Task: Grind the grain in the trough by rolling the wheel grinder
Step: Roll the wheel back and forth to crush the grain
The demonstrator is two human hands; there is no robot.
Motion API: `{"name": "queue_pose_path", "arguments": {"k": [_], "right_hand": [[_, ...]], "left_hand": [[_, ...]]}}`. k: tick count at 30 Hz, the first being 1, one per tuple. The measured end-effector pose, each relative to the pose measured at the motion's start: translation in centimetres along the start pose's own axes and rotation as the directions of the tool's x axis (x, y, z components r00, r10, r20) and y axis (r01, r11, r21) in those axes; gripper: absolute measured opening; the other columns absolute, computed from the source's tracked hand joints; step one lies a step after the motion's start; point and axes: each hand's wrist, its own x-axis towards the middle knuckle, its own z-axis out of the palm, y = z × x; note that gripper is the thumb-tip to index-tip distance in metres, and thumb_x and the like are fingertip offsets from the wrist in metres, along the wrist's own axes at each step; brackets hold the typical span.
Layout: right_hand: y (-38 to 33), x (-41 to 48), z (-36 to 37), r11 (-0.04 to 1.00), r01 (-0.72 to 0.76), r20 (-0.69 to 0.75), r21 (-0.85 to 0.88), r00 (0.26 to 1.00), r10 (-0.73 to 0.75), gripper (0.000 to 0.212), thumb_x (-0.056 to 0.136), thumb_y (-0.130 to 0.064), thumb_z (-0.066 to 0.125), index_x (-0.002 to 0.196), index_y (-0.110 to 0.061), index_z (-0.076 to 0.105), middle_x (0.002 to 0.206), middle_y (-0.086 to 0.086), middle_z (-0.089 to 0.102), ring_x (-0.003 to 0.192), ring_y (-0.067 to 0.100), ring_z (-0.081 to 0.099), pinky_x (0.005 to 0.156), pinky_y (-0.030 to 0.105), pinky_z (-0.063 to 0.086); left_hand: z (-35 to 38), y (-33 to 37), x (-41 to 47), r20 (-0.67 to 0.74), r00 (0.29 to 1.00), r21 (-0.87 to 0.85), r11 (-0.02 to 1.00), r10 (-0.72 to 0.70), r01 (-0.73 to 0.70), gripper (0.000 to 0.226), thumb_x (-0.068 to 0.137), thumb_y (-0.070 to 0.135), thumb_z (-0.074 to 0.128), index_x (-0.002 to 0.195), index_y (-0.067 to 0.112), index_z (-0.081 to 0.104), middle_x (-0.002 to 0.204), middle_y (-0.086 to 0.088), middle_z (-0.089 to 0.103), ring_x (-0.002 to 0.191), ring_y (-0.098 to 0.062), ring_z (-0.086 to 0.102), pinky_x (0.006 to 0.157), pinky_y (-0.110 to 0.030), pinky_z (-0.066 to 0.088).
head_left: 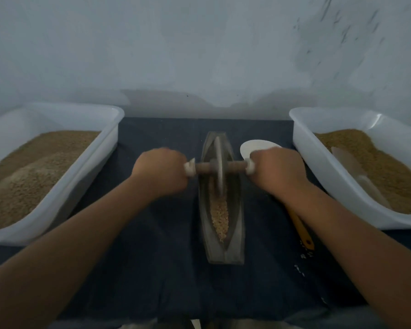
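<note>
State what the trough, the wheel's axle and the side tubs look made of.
Trough: dull grey, matte, likely stone or cast metal. Axle: brown, matte, probably wood. Left tub and right tub: smooth white with light sheen, thin rounded rims, likely plastic.

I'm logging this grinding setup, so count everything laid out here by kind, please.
White tubs: 2
Trough: 1
Wheel grinder: 1
White plate: 1
Yellow-handled tool: 1
Scoop in the right tub: 1
Total: 7
</note>
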Motion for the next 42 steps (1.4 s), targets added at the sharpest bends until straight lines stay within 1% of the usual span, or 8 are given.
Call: {"name": "queue_pose_path", "arguments": {"k": [6,12,18,24,29,34,39,42], "right_hand": [[0.4,-7.7,-0.3,0.991,0.122,0.074,0.058,0.989,-0.126,0.024,0.093,-0.046,0.048,0.078,-0.034,0.061,0.067,-0.003,0.062,0.055,0.016,0.056,0.050,0.044,0.050],[-0.3,0.6,0.3,1.000,0.012,-0.046,0.007,0.999,-0.011,0.027,0.094,-0.038,0.059,0.070,-0.027,0.054,0.064,-0.006,0.055,0.056,0.015,0.049,0.053,0.031,0.043],[0.3,-1.8,1.7,0.996,-0.077,0.053,0.054,0.996,0.074,0.033,0.096,-0.049,0.051,0.070,-0.030,0.051,0.063,-0.008,0.056,0.056,0.012,0.052,0.055,0.032,0.048],[0.7,-10.0,1.2,0.991,0.066,-0.125,0.120,0.991,-0.051,0.032,0.078,-0.055,0.050,0.061,-0.038,0.029,0.048,-0.016,0.026,0.041,-0.004,0.024,0.043,0.018,0.012],[0.2,-1.6,2.4,0.999,-0.040,-0.082,0.018,0.996,0.041,0.035,0.099,-0.050,0.046,0.073,-0.028,0.052,0.060,-0.009,0.047,0.053,0.010,0.045,0.049,0.028,0.036],[0.0,1.2,1.2,0.999,-0.028,-0.013,0.018,1.000,0.028,0.027,0.094,-0.036,0.058,0.069,-0.024,0.058,0.061,-0.006,0.052,0.054,0.013,0.048,0.051,0.029,0.039],[0.1,-7.7,-0.2,0.993,0.111,-0.212,0.033,0.972,-0.101,0.039,0.090,-0.056,0.044,0.062,-0.038,0.023,0.047,-0.014,0.021,0.039,-0.003,0.019,0.044,0.019,0.008],[0.3,-8.0,0.0,0.989,0.139,-0.183,0.050,0.975,-0.127,0.034,0.085,-0.054,0.041,0.061,-0.037,0.024,0.048,-0.014,0.027,0.039,0.002,0.027,0.043,0.020,0.016]], "left_hand": [[1.3,-0.7,-9.2,-0.164,0.976,0.046,0.989,0.143,-0.137,0.035,0.072,0.057,0.058,0.061,0.033,0.035,0.048,0.013,0.038,0.040,-0.006,0.033,0.045,-0.021,0.018],[0.0,0.4,0.1,-0.047,0.995,-0.022,0.996,-0.084,0.083,0.034,0.079,0.055,0.051,0.069,0.023,0.056,0.070,0.008,0.055,0.063,-0.023,0.054,0.063,-0.032,0.045],[-1.4,1.0,-0.3,-0.062,0.997,0.114,0.993,0.037,-0.029,0.030,0.080,0.046,0.060,0.064,0.024,0.049,0.062,0.008,0.048,0.053,-0.015,0.045,0.054,-0.027,0.035],[-1.3,0.4,-6.6,-0.293,0.904,0.213,0.943,0.312,-0.256,0.049,0.056,0.050,0.062,0.055,0.032,0.017,0.045,0.015,0.020,0.039,-0.001,0.008,0.050,-0.015,0.007],[-0.5,0.4,0.6,-0.085,0.995,0.081,0.996,0.045,-0.038,0.032,0.078,0.050,0.055,0.062,0.024,0.049,0.062,0.008,0.051,0.057,-0.022,0.053,0.056,-0.029,0.040],[-0.6,0.5,1.0,-0.069,0.997,0.035,0.999,-0.018,0.021,0.028,0.081,0.045,0.059,0.065,0.024,0.052,0.066,0.007,0.055,0.062,-0.022,0.058,0.059,-0.031,0.044],[0.7,0.0,-7.6,-0.280,0.935,0.170,0.969,0.220,-0.177,0.047,0.070,0.049,0.064,0.058,0.030,0.023,0.050,0.011,0.023,0.042,-0.020,0.028,0.047,-0.021,0.013],[1.3,-0.6,-7.1,-0.266,0.942,0.137,0.975,0.205,-0.174,0.044,0.071,0.050,0.061,0.057,0.029,0.025,0.049,0.013,0.025,0.042,-0.018,0.027,0.049,-0.020,0.012]]}}
